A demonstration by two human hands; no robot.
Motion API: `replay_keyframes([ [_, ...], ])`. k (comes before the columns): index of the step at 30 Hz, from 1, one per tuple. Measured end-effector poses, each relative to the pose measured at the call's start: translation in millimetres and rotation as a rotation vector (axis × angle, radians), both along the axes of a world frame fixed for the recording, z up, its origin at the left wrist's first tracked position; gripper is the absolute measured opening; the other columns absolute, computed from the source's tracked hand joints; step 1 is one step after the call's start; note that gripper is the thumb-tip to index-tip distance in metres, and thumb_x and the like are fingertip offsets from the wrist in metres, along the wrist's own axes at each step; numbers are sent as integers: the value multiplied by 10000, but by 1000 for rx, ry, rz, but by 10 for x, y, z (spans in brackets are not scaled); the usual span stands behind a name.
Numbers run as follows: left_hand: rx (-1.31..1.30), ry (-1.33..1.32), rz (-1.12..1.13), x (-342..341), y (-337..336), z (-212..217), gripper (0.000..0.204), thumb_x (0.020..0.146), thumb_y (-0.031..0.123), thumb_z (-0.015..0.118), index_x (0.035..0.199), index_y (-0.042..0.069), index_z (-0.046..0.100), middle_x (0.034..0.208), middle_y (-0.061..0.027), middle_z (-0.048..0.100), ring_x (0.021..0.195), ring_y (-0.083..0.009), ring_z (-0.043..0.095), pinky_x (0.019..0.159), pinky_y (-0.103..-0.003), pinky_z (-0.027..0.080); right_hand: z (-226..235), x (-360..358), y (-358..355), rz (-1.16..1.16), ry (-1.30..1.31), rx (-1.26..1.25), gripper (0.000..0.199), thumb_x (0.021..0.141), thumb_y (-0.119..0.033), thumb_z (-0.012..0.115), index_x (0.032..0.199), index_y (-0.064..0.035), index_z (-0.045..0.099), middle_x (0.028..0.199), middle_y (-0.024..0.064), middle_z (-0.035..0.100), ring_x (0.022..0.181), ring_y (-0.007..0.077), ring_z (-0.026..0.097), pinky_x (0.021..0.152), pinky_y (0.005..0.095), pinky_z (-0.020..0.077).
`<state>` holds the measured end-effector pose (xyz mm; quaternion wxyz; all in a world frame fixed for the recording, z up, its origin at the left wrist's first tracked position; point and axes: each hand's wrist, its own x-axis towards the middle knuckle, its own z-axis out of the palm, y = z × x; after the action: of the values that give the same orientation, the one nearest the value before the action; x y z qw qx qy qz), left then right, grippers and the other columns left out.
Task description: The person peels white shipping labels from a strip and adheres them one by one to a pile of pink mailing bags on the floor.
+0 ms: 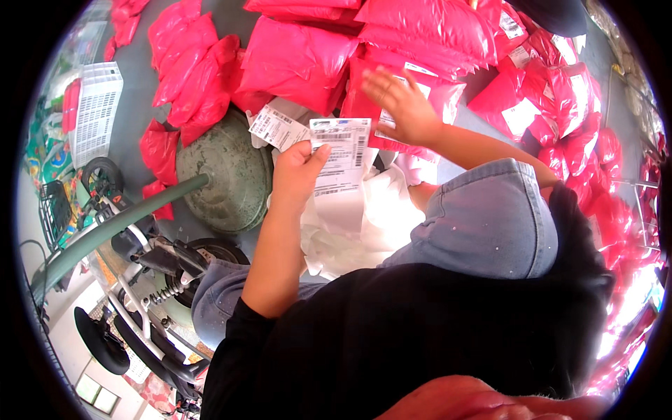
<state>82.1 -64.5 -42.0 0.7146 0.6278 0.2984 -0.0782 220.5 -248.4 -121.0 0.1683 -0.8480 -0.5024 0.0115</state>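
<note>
My left hand (297, 171) grips a strip of white printed shipping labels (341, 157) between thumb and fingers; a second label (277, 126) hangs off to its left. My right hand (402, 105) is stretched forward with fingers spread, resting on a pink plastic parcel (427, 87) that carries a white label. That parcel lies at the near edge of a large pile of pink parcels (301, 59). White plastic bags (364, 224) lie in front of my knees, under the labels.
A round green weighted base (227, 175) with a green pole (119, 227) stands left of my left hand. A white plastic crate (98, 105) sits far left. A scooter's wheel and frame (168, 273) are at lower left. More labelled pink parcels (560, 105) fill the right.
</note>
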Motion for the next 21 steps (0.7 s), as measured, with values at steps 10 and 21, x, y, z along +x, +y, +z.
replay_keyframes([
  [10,11,-23,-180,229,-337,-8,179,830,137,572,878,-34,601,736,-47,625,616,-59,538,554,-205,420,430,398,-156,-238,584,547,323,868,-256,510,1088,-21,542,1033,126,564,942,224,553,817,315,429],
  [21,308,-176,-157,398,-463,-33,309,742,243,685,630,-3,535,547,-41,523,504,-78,433,458,-263,365,948,84,-106,-237,1099,504,155,687,-72,719,735,-18,582,646,5,578,602,50,521,554,199,433],
])
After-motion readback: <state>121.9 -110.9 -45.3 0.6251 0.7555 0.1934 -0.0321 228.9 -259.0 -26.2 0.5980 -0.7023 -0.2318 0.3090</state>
